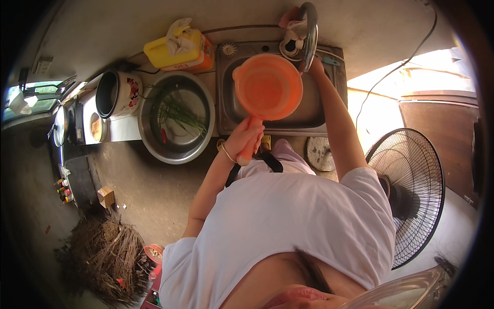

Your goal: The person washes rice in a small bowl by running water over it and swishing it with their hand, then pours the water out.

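My left hand point(242, 137) grips the handle of an orange plastic water ladle point(268, 89), a bracelet on its wrist. The ladle's round bowl is held over the stainless-steel sink point(227, 116), its inside facing up. My right hand point(315, 66) reaches to the back of the sink, beside the curved metal faucet point(310, 34). Part of that hand is hidden behind the faucet and the ladle's rim, so its grip is unclear. Left of the sink, a large metal basin point(179, 145) holds long green stalks point(175, 112) and a red chili pepper point(164, 136).
A yellow-and-orange jug point(173, 48) stands behind the basin. Further left are a flowered pot point(129, 94) and a bowl of food point(96, 126). A black-grilled fan point(415, 193) is close on my right. Dry brushwood point(108, 255) lies on the floor at lower left.
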The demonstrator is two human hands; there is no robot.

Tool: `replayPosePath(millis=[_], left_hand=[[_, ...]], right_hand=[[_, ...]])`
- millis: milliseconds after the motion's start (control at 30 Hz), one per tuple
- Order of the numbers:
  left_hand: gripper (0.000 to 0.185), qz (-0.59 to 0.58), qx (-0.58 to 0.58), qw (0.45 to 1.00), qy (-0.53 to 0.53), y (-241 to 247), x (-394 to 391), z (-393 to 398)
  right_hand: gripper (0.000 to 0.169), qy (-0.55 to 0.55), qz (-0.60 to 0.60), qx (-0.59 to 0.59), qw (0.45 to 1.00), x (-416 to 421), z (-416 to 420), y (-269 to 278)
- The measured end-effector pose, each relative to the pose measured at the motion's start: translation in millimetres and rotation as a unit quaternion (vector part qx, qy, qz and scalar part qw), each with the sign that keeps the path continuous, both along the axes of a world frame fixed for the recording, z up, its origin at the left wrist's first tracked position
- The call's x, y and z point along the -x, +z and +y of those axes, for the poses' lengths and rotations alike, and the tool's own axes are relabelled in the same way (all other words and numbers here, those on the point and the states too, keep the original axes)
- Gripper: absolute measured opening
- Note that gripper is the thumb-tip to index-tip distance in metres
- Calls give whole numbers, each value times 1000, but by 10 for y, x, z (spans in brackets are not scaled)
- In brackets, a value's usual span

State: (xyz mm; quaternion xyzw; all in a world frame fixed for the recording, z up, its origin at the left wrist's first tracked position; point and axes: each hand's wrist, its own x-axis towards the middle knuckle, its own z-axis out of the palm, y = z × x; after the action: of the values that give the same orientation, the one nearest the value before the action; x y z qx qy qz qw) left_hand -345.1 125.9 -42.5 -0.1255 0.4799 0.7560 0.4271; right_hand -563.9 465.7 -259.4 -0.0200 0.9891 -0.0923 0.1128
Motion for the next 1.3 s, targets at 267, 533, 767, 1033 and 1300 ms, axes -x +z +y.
replayPosePath(millis=[267, 533, 767, 1033, 1300], left_hand=[[36, 11, -3, 1000, -2, -37, 60, 36], [41, -15, -27, 999, -12, -123, 73, 92], [45, -15, -19, 999, -21, -155, 77, 130], [45, -6, -20, 999, -33, -166, 83, 142], [45, 2, -16, 999, -39, -229, 82, 131]], right_hand=[[28, -4, 4, 21, 1000, 2, -56, -19], [40, -105, 10, 55, 993, 69, 39, -252], [40, -129, 35, 62, 989, 22, 21, -254], [40, -131, 31, 56, 989, 9, -35, -149], [39, -134, 12, 30, 990, 45, -24, -194]])
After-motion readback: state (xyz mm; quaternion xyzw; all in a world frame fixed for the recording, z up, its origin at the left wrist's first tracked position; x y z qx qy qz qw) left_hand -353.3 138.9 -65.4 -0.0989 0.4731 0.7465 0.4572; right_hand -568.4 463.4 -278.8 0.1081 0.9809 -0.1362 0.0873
